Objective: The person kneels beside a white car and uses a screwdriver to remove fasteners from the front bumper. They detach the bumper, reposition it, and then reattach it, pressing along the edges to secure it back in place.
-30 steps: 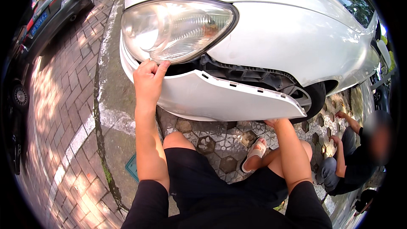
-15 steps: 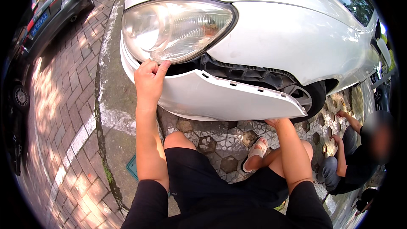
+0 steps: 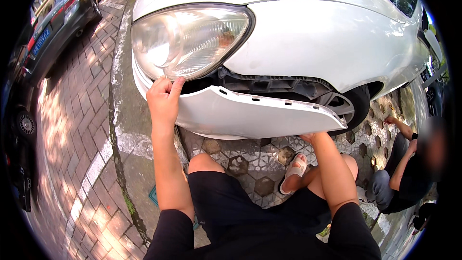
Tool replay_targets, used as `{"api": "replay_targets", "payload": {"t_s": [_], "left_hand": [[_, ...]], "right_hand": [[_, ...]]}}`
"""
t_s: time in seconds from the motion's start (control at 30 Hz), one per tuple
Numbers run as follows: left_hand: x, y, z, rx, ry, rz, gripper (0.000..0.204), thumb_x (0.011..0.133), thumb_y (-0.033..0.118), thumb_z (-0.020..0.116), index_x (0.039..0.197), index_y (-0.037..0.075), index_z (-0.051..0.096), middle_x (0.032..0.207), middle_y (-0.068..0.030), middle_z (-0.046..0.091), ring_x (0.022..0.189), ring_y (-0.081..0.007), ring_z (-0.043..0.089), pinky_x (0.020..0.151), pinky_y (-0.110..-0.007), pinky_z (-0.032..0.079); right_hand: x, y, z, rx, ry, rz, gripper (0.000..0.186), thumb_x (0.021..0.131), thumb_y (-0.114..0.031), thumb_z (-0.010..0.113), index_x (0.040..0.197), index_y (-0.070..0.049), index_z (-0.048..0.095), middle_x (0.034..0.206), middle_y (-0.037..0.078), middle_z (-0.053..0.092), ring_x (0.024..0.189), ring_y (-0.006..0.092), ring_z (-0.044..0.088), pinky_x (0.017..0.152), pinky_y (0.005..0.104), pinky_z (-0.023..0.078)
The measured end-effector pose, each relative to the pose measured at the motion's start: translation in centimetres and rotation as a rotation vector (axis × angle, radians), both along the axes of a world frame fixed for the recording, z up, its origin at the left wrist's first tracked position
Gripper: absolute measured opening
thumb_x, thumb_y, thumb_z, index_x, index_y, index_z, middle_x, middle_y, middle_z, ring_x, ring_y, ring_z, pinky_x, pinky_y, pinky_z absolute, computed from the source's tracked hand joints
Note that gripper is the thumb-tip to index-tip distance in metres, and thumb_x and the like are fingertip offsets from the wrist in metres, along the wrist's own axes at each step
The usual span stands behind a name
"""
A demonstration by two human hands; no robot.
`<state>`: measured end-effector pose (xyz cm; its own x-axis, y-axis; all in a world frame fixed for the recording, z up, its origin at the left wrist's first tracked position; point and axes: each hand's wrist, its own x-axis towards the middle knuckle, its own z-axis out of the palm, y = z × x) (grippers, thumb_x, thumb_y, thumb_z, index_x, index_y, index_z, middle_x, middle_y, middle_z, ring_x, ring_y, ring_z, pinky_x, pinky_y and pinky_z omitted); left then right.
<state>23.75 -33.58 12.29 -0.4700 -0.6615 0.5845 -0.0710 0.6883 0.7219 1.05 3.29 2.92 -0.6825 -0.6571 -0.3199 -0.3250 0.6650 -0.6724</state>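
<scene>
Brick paving (image 3: 72, 163) surrounds you; your left hand (image 3: 163, 100) grips the loose white bumper (image 3: 250, 115), your right hand (image 3: 310, 137) supports underneath, grip hidden.

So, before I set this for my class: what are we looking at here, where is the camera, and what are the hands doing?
The camera sits on a person's head and looks down, so the picture bulges at its edges. The person crouches before a white car. The left hand grips the top edge of the loosened white bumper, just under the headlight. The right hand supports the bumper's lower edge from beneath. Patterned paving lies below. Another person crouches at the right.
</scene>
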Motion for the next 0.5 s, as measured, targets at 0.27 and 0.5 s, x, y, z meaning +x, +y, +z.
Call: {"api": "replay_targets", "payload": {"t_s": [0.27,0.5], "left_hand": [[-0.3,0.3,0.2,-0.003,0.003,-0.015,0.05,0.086,0.02,0.076,0.061,-0.002,0.039,0.061,-0.0074,0.038,0.056,-0.0192,0.033,0.053,-0.035,0.03],[0.3,0.1,0.3,0.013,0.0,-0.002,0.05,0.086,0.02,0.077,0.061,-0.002,0.04,0.061,-0.0072,0.038,0.057,-0.0191,0.033,0.054,-0.035,0.03]], "right_hand": [[-3.4,2.7,-6.7,-0.375,-0.204,-0.107,0.048,0.098,-0.035,0.048,0.133,-0.002,0.055,0.134,0.014,0.058,0.114,0.0251,0.055,0.102,0.0344,0.041],[-0.6,0.3,-0.9,0.549,0.644,0.352,0.049,0.1,-0.039,0.043,0.134,-0.007,0.055,0.138,0.013,0.057,0.119,0.0284,0.054,0.105,0.0366,0.04]]}}
